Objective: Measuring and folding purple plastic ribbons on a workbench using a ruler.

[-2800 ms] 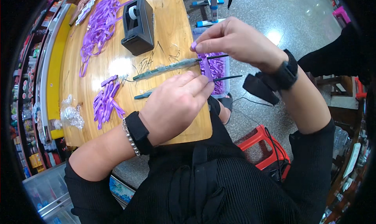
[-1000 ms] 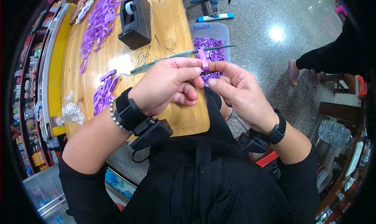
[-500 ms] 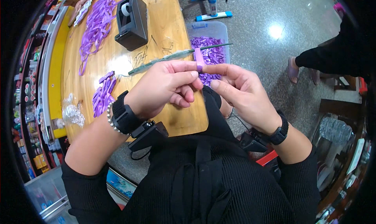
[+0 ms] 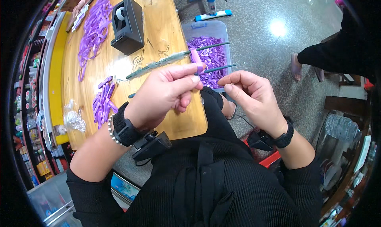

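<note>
Keeping the ribbon (image 4: 196,57) flat should be helping. Your left hand (image 4: 154,89) is touching it, right hand (image 4: 256,100) apart; each grip I cannot tell.

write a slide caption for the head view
Left hand touching a purple ribbon that spans two dark rods, right hand held apart, at a wooden table.

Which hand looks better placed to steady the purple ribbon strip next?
Left, probably: the left hand has its index fingertip at the ribbon strip, while the right hand stands apart from it, farther right.
</note>
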The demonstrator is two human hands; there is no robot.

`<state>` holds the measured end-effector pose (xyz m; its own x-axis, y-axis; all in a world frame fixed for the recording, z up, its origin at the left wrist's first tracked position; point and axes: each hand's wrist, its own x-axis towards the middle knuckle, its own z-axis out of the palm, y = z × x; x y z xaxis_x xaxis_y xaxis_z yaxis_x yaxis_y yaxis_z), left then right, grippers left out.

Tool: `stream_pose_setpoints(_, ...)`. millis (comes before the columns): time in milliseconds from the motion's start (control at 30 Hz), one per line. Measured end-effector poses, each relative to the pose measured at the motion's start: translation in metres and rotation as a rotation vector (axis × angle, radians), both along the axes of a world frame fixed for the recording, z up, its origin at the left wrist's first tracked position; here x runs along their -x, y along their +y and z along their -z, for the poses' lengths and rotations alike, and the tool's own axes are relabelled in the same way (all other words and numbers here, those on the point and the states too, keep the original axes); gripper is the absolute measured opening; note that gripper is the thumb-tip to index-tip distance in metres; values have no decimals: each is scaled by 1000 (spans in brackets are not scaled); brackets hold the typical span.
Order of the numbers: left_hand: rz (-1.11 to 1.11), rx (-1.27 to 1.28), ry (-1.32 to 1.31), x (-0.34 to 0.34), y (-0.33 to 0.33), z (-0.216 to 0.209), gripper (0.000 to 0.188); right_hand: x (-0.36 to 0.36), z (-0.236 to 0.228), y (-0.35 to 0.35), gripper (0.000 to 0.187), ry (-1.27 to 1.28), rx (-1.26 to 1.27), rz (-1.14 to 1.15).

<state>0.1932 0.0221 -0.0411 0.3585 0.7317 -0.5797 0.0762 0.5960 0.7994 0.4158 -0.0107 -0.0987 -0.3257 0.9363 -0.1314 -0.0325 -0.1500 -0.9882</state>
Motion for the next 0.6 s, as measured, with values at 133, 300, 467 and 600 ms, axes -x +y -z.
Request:
stream_pose_setpoints(133,78,-32,56,-2,-2,1,39,2,-6,-1,14,-141,-73,-10)
stream_pose_setpoints(300,103,39,42,2,-1,3,42,7,-2,0,13,-193,-233,-4)
stream_pose_setpoints(467,-23,181,-179,10,-1,7,42,11,4,-2,11,-218,-342,8)
stream_pose_setpoints(600,-26,184,-184,10,-1,9,43,11,10,-3,11,-192,-211,-12)
